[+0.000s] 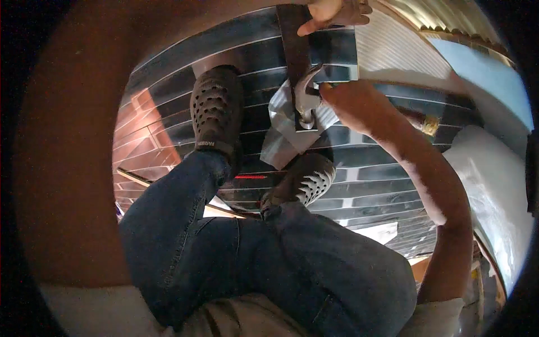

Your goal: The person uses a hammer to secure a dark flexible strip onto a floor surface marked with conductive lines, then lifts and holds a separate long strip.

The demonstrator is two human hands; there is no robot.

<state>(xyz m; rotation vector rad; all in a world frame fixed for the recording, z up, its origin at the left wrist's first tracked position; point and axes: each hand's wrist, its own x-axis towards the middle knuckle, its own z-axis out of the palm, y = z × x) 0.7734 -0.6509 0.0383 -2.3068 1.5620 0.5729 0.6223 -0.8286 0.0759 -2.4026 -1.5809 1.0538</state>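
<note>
My right hand [351, 104] is closed round the handle of a claw hammer. The hammer's metal head [306, 102] is over the near end of a long dark strip [294, 48], its face low against that end. The handle's far part [415, 119] shows to the right of my wrist. Near the top edge, my left hand [332, 12] lies at the strip's far end, thumb stretched out over it and fingers reaching right. Part of that hand is cut off by the frame. Beneath the strip's near end is a crumpled translucent sheet [281, 143].
Dark floor boards [359, 194] with light lines spread below me. My feet, in dark perforated clogs [216, 106], flank the strip's near end. A thin red stick [251, 177] lies between them. A ribbed pale panel [398, 50] and white plastic sheeting [494, 174] are at the right.
</note>
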